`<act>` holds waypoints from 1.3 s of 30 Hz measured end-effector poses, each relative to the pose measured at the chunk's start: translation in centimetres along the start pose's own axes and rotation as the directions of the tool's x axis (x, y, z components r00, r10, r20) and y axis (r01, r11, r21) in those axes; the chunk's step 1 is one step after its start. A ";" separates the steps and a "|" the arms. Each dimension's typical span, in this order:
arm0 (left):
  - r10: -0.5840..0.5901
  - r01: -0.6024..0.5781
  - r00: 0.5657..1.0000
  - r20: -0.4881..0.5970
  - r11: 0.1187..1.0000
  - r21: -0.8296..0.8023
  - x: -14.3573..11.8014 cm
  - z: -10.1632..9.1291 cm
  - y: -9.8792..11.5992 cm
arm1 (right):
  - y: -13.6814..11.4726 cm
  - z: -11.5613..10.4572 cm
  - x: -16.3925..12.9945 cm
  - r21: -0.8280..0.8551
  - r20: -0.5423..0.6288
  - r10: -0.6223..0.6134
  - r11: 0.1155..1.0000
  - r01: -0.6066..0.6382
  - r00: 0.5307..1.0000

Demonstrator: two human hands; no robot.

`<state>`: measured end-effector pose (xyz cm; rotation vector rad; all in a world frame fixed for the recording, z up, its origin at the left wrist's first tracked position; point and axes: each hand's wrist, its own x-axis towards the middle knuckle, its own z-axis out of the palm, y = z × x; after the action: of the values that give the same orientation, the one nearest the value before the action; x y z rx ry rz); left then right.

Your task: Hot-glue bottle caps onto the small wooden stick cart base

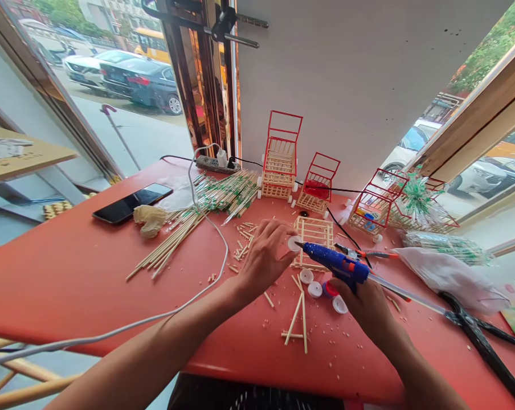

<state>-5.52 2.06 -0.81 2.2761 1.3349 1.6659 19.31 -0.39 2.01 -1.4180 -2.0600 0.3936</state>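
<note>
My right hand [366, 310] grips a blue hot glue gun [336, 262], with a clear glue stick [411, 293] sticking out of its back. The gun's nozzle points left, right at a white bottle cap [294, 244]. My left hand [264, 250] pinches that cap between thumb and fingers beside a small frame of wooden sticks [315, 230]. Whether cap and frame touch, I cannot tell. Just below lie more white caps [314, 290], near a red-and-blue round thing [329, 287] partly hidden by my right hand. Several sticks [300, 319] form a narrow triangle closer to me.
Small stick carts with red handles [280, 165] stand along the wall. Bundled wooden sticks [227, 193], a phone [131, 203] and a power strip [217, 164] lie to the left. A white cable [224, 250] crosses the red table [90, 273]. Black-handled cutters [475, 330] lie right.
</note>
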 end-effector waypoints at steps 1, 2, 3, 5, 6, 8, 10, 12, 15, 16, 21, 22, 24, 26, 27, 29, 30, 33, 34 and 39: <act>-0.006 0.006 1.000 -0.001 1.000 -0.004 0.0 0.0 0.0 | -0.1 0.0 0.0 -0.003 0.000 0.000 1.000 0.000 1.000; -0.009 0.009 1.000 -0.001 1.000 -0.006 -0.1 0.1 0.0 | -0.1 -0.1 0.0 -0.005 -0.002 -0.004 1.000 0.004 1.000; -0.010 0.010 1.000 -0.001 1.000 -0.007 -0.1 0.1 0.0 | -0.2 -0.1 0.1 -0.006 -0.008 -0.010 1.000 0.010 1.000; -0.012 0.012 1.000 -0.003 1.000 -0.002 -0.1 0.1 -0.1 | -0.3 -0.2 0.2 -0.006 -0.015 -0.019 1.000 0.019 1.000; -0.014 0.014 1.000 -0.004 1.000 0.002 -0.1 0.1 0.0 | -0.4 -0.3 0.2 -0.006 -0.015 -0.019 1.000 0.019 1.000; -0.020 0.020 1.000 -0.005 1.000 0.005 -0.1 0.1 0.0 | -0.5 -0.3 0.2 -0.005 0.001 -0.012 1.000 0.012 1.000; -0.031 0.032 0.999 -0.003 0.999 0.004 -0.1 0.1 0.0 | -0.4 -0.3 0.2 -0.009 0.020 -0.001 1.000 0.001 1.000; -0.042 0.042 0.999 0.004 0.999 0.008 0.0 0.0 0.0 | -0.3 -0.3 0.1 -0.021 0.030 0.010 1.000 -0.010 0.999; -0.042 0.042 0.999 0.013 0.999 0.018 0.0 0.0 0.1 | 0.0 -0.1 -0.1 -0.036 0.039 0.023 0.999 -0.022 0.999; -0.041 0.040 0.999 0.015 0.999 0.018 0.0 -0.1 0.1 | 0.2 0.0 -0.1 -0.038 0.040 0.024 0.999 -0.023 0.999; -0.026 0.026 0.999 0.024 0.999 0.023 -0.1 0.0 0.3 | 0.6 0.1 -0.2 -0.060 0.032 0.040 0.997 -0.038 0.999; -0.019 0.018 1.000 0.023 1.000 0.024 -0.1 0.0 0.3 | 0.6 0.1 -0.2 -0.060 0.035 0.042 0.997 -0.040 0.999; -0.003 0.003 1.000 0.013 1.000 0.025 -0.1 0.0 0.3 | 0.4 0.1 -0.2 -0.050 0.045 0.039 0.998 -0.037 0.998; 0.003 -0.003 1.000 0.006 1.000 0.026 -0.1 0.0 0.3 | 0.3 0.1 -0.2 -0.044 0.048 0.033 0.999 -0.031 0.998; 0.004 -0.004 1.000 0.007 1.000 0.026 -0.1 0.0 0.2 | 0.3 0.0 -0.2 -0.045 0.044 0.032 0.999 -0.030 0.998; 0.000 -0.001 1.000 0.016 1.000 0.027 -0.1 0.0 0.2 | 0.4 0.0 -0.2 -0.062 0.035 0.044 0.997 -0.042 0.998; 0.001 -0.001 1.000 0.017 1.000 0.026 -0.1 0.0 0.2 | 0.4 0.0 -0.1 -0.075 0.033 0.053 0.996 -0.050 0.998; 0.014 -0.015 1.000 0.008 1.000 0.024 -0.1 -0.1 0.2 | 0.6 0.0 -0.1 -0.112 0.045 0.059 0.992 -0.053 0.997; 0.017 -0.017 1.000 0.005 1.000 0.025 -0.1 -0.1 0.2 | 0.7 -0.1 0.0 -0.118 0.045 0.049 0.992 -0.043 0.998; -0.012 0.011 1.000 0.019 0.999 0.043 -0.1 0.0 0.2 | 0.5 -0.3 0.2 -0.151 0.022 0.033 0.988 -0.029 0.999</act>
<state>-5.38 1.87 -0.74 2.2970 1.3904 1.6237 19.79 -0.09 2.05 -1.5419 -2.1277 0.2731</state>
